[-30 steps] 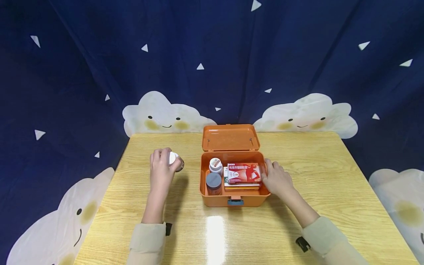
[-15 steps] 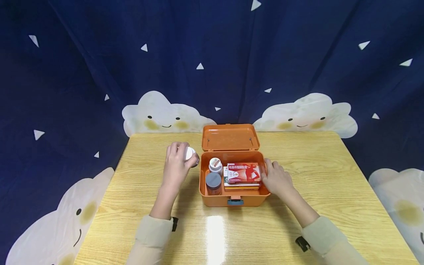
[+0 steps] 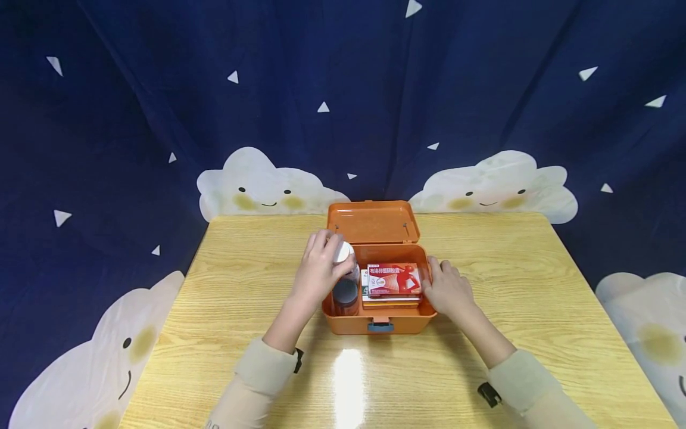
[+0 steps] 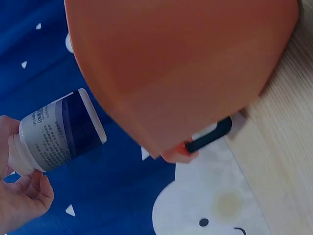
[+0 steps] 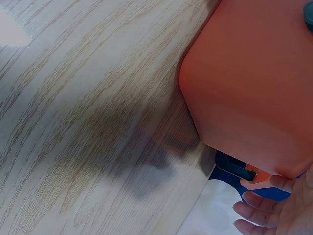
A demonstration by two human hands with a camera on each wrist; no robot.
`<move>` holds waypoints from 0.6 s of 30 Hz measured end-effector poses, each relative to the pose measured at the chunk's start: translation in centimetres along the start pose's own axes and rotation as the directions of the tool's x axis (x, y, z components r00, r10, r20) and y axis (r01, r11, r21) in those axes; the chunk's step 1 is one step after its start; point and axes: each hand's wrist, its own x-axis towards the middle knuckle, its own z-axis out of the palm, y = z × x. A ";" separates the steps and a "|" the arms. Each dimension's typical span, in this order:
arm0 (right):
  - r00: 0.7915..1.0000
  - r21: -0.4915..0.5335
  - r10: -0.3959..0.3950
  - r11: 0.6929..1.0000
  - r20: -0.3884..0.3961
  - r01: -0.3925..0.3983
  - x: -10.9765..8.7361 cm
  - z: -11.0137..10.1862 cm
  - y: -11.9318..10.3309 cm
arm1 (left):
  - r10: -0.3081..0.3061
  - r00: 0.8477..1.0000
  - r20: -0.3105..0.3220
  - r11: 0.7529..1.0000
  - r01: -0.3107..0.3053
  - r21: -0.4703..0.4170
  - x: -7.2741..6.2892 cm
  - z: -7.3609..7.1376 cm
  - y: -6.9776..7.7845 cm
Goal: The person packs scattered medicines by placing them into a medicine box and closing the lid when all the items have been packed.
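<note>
My left hand (image 3: pixel 318 265) holds a white-capped pill bottle (image 4: pixel 58 129) by its cap end, over the left side of an open orange medicine box (image 3: pixel 343 325). The bottle's label is grey and dark blue, and its base points away from the fingers. At the right wall of the box my right hand (image 3: pixel 451 287) grips the rim, thumb on the inner side and fingers outside. Inside stands a dark-lidded jar (image 3: pixel 345 292) at the front left; a white bottle behind it is mostly hidden by my left hand. A red medicine carton (image 3: pixel 393 279) lies on other cartons at the right.
The lid (image 3: pixel 373 222) is tipped back behind the box, and a blue-grey latch (image 3: pixel 381 327) sits on its front. Beneath is a light wooden table (image 3: pixel 498 256). A dark blue curtain (image 3: pixel 300 53) with white clouds hangs behind.
My left hand has carried the pill bottle rightward from over the table to over the box's left side, now covering the white bottle inside. My right hand stays at the right rim.
</note>
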 end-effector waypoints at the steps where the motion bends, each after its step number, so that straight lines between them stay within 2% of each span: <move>1: 1.000 0.000 0.000 1.000 -0.001 0.000 0.0 0.0 0.0 | 0.008 1.000 0.010 1.000 -0.008 -0.006 0.0 0.2 0.2; 12: 1.000 0.004 0.009 1.000 0.014 -0.009 0.1 0.1 -0.1 | 0.076 0.992 0.105 0.996 -0.071 -0.057 0.0 2.0 1.6; 18: 1.000 0.007 0.007 1.000 0.013 -0.007 0.0 0.1 0.0 | 0.089 0.980 0.181 0.994 -0.076 -0.080 -0.4 2.8 2.0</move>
